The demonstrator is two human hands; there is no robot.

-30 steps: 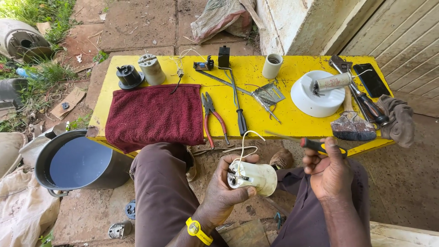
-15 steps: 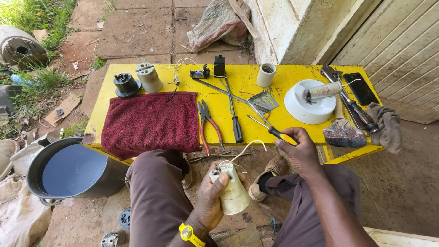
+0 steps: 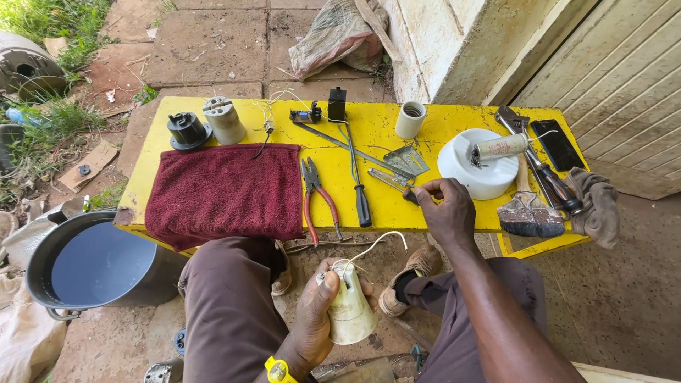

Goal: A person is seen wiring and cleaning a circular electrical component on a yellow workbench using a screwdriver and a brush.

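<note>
Yellow bench, landmark. Left hand: below the bench's front edge, fingers clenched around a cream cylindrical part trailing white wires. Right hand: on the bench's front right, fingers pinching a small tool. On the bench: red towel at left, red-handled pliers at centre.

The left hand is held low between the knees, palm up, fingers curled closed in a grip, the wrist bent and wearing a yellow band. The right arm stretches forward, its forearm rising from the lower right; the right hand is palm down, fingers pinched together at their tips.
</note>
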